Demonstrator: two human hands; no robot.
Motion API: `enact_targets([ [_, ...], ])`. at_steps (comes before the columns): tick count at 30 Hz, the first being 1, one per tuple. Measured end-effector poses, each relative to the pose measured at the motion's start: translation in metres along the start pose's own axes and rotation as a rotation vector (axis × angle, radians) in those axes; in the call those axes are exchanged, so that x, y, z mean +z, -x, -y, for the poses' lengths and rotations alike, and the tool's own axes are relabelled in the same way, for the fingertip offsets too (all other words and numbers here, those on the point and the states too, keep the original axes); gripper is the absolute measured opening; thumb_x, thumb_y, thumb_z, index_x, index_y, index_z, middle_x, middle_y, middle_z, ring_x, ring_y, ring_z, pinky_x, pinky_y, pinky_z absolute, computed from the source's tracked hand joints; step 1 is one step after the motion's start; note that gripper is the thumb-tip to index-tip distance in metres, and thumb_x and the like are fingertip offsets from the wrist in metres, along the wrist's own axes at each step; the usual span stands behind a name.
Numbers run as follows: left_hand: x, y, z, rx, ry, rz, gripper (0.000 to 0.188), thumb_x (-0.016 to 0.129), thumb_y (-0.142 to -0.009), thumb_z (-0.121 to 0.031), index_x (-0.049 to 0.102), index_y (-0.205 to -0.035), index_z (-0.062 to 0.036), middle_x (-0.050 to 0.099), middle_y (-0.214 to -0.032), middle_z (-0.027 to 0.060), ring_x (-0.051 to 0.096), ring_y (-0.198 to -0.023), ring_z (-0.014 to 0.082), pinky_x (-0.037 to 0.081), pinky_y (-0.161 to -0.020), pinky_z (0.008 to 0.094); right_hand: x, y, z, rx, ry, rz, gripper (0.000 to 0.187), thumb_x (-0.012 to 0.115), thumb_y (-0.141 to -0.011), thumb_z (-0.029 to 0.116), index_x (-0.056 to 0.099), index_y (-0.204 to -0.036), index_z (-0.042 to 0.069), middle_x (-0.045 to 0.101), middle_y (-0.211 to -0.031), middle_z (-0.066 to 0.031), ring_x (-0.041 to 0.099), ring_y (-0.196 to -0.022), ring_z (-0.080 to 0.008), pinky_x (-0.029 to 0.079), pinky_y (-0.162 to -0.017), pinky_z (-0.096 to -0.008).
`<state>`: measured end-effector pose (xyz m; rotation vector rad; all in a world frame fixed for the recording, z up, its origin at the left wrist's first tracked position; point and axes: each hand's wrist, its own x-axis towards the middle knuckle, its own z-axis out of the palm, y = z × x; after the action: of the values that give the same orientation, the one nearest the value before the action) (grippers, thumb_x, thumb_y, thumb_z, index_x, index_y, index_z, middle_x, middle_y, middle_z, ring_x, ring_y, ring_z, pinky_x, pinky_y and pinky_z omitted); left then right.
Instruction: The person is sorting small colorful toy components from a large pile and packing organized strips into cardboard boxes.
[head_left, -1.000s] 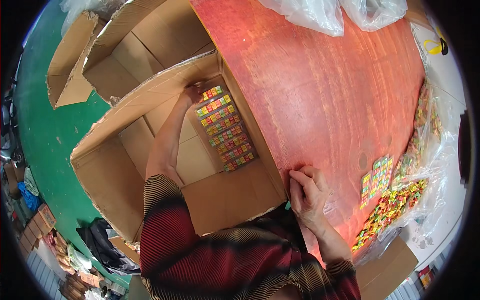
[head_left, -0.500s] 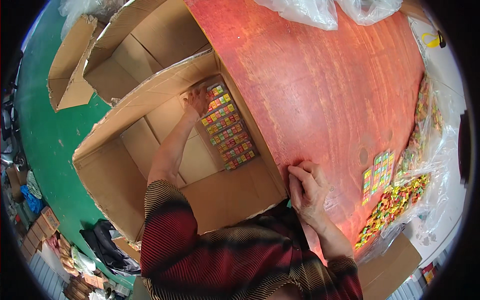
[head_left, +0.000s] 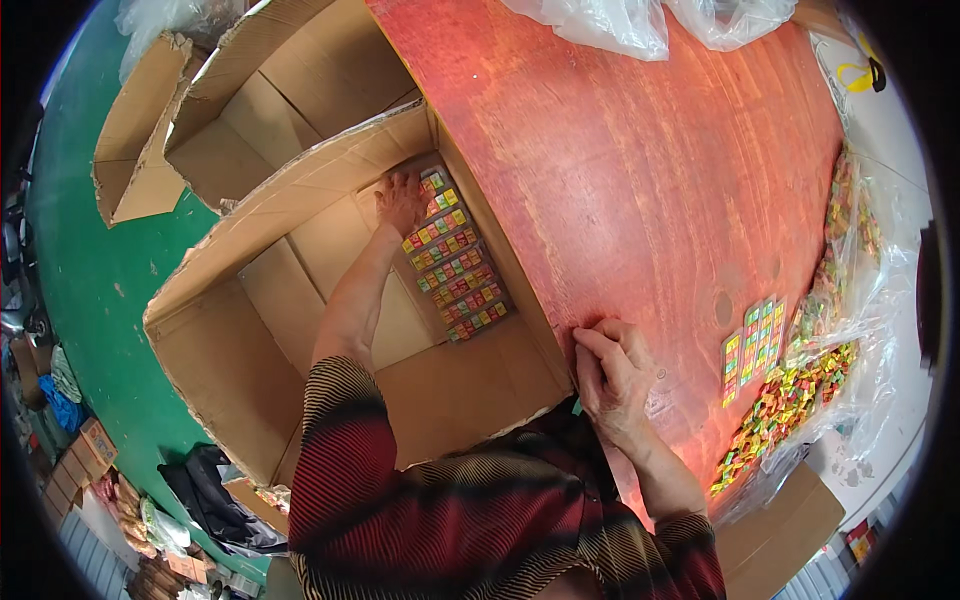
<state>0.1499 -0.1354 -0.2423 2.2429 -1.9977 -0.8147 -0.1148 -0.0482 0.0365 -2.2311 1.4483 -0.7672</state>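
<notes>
We are seeing the packs of small coloured pieces [head_left: 455,270] lying in rows inside the open carton [head_left: 215,350], along its wall nearest the table [head_left: 600,200]. The left hand [head_left: 402,205] is spreading its fingers, palm down, over the far end of the rows; it is seemingly touching them, though we are not making out whether the fingertips are gripping anything. We are judging the step in hand to be settling the packs into line, and the next move to be calling for a light lift clear, without tilting the row. The right hand [head_left: 612,370] is resting at the table's edge, curling loosely closed, showing nothing in its grasp. Farther right, similar packs [head_left: 763,335] are lying beside a heap of loose pieces [head_left: 790,410] and clear plastic [head_left: 880,330]. The pieces are showing tiny marks, too small for us to be reading; we are finding no legible brand or label.
</notes>
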Motion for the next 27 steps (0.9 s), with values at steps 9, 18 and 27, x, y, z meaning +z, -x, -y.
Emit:
enact_targets([
  [9,-0.007,-0.020,-0.007,0.278,0.382,-0.183,0.045,0.050,-0.081,-0.041,0.053,-0.111,-0.0078,0.056,-0.109,0.0150,0.052,-0.103,0.0328,0.043,-0.083,0.0452,0.002,-0.003,-0.002,-0.005,-0.024,-0.022,0.021,0.067,-0.067,-0.002,0.060,-0.086,0.004,0.057,-0.080,-0.0101,0.058,-0.071,-0.0225,0.047,-0.056,-0.0305],
  [18,0.013,0.056,0.041,0.066,0.569,-0.239,0.026,0.050,-0.086,-0.016,0.055,-0.107,-0.0014,0.056,-0.108,0.0118,0.057,-0.091,0.0261,0.045,-0.077,0.0328,0.011,-0.001,-0.009,0.011,-0.063,-0.050,0.018,0.063,-0.072,0.004,0.059,-0.089,0.005,0.057,-0.081,-0.0071,0.058,-0.072,-0.0216,0.048,-0.059,-0.0315],
  [27,-0.143,0.188,-0.120,0.383,0.585,-0.607,0.018,0.048,-0.085,-0.004,0.055,-0.101,0.0012,0.057,-0.092,0.0113,0.054,-0.086,0.0219,0.042,-0.078,0.0306,-0.066,0.021,-0.047,0.040,-0.026,-0.480,0.027,0.049,-0.074,-0.007,0.053,-0.100,0.000,0.052,-0.088,-0.0151,0.050,-0.083,-0.0323,0.042,-0.073,-0.0364],
])
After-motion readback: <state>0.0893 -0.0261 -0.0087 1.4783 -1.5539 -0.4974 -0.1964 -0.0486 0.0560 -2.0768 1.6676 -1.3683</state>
